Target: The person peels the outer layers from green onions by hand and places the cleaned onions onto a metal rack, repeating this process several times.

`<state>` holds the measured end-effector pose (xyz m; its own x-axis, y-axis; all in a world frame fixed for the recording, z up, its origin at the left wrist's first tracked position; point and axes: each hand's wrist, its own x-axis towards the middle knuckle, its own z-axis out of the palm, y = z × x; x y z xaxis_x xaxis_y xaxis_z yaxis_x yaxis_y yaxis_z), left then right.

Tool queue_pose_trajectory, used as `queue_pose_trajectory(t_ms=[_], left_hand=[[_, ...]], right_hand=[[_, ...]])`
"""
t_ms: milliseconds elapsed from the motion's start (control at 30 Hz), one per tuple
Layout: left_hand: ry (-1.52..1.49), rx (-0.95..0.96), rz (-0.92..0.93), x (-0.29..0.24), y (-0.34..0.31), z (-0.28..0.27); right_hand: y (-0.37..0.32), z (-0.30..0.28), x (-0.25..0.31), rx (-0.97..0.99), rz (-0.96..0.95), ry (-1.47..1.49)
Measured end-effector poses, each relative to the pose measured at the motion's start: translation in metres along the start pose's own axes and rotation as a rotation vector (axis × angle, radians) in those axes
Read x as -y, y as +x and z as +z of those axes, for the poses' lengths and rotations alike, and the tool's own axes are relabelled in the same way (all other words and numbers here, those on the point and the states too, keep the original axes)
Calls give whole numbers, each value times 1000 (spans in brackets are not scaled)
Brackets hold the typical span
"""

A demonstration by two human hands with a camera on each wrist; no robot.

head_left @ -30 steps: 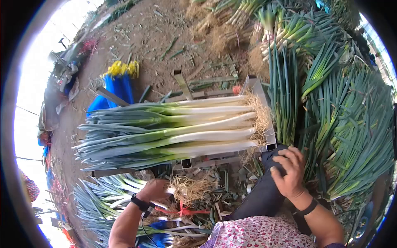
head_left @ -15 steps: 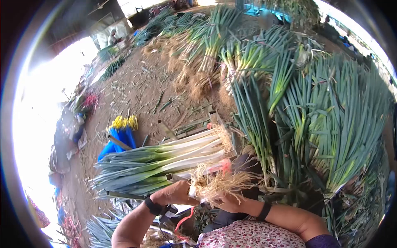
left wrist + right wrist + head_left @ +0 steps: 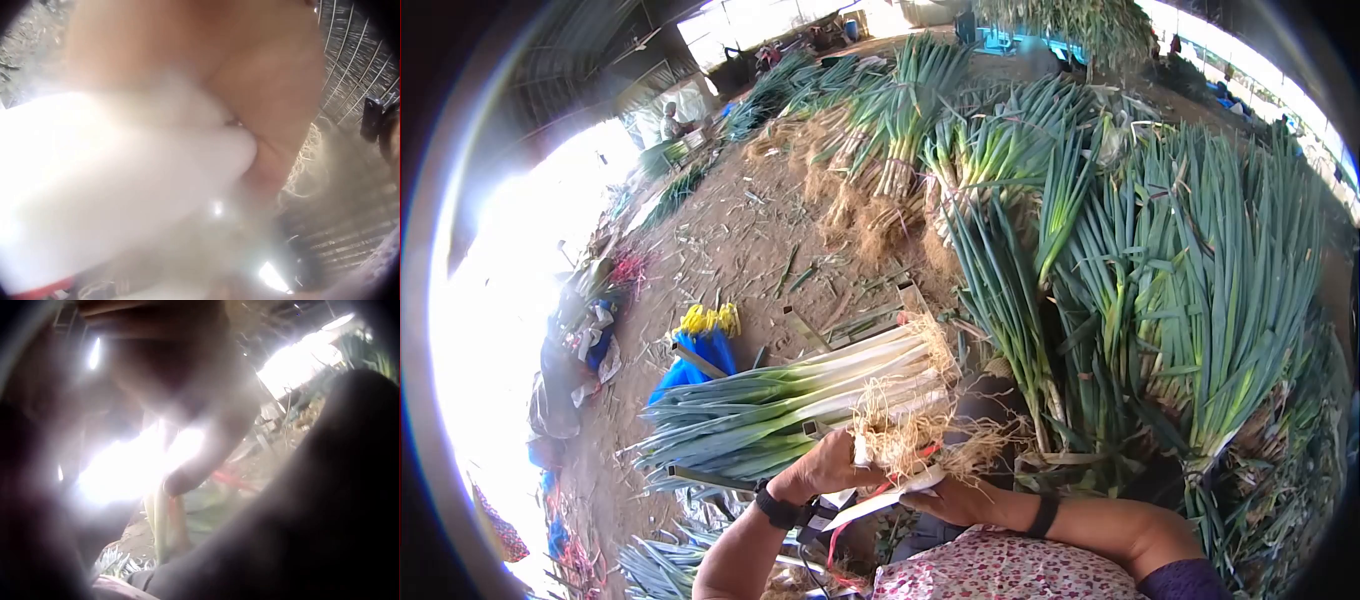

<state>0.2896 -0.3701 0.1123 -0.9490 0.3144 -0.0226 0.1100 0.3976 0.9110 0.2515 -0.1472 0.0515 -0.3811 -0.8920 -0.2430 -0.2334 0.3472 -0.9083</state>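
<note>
In the head view my left hand (image 3: pixel 828 465) grips long green onions by their white stalks, close to the shaggy roots (image 3: pixel 895 420). Its fingers curl round thick white stalks (image 3: pixel 125 169) that fill much of the left wrist view. Beside it my right hand (image 3: pixel 965 500) holds a white green-onion stalk (image 3: pixel 875 505) near the root end. Glare and blur cover the right wrist view, where a thumb (image 3: pixel 187 478) lies against pale stalks (image 3: pixel 161 519). Just beyond the hands, a row of green onions (image 3: pixel 800 395) lies on a metal frame (image 3: pixel 805 325), roots to the right.
Blue bags with yellow ties (image 3: pixel 705 345) hang at the frame's left. Large heaps of green onions (image 3: pixel 1200 300) stand to the right, and root-on bundles (image 3: pixel 900 150) lie farther back. More green onions (image 3: pixel 660 570) lie by my left arm. Leaf scraps litter the dirt floor (image 3: pixel 730 235).
My right hand has come from the knee to beside the left hand and taken a stalk. The left hand has lifted its green onions up in front of the frame. The head view has tilted upward.
</note>
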Motion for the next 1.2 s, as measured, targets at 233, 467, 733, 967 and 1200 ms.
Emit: queue_pose_trajectory(t_ms=[233,467,733,967,1200], left_hand=[[-280,-37,-105,44,12,17],[-171,-34,-119,74,52,75],[-444,-137,-211,46,37,49],[309,-189,289,26,44,53],[4,-411,10,3,38,16]], right_hand=[[-21,-11,-23,-438,-466,-258],[-45,-33,-36,-491,65,644],[-8,-25,-29,-440,-233,751],[4,-31,-6,-520,-239,-12],[6,-26,-27,-573,-264,85]])
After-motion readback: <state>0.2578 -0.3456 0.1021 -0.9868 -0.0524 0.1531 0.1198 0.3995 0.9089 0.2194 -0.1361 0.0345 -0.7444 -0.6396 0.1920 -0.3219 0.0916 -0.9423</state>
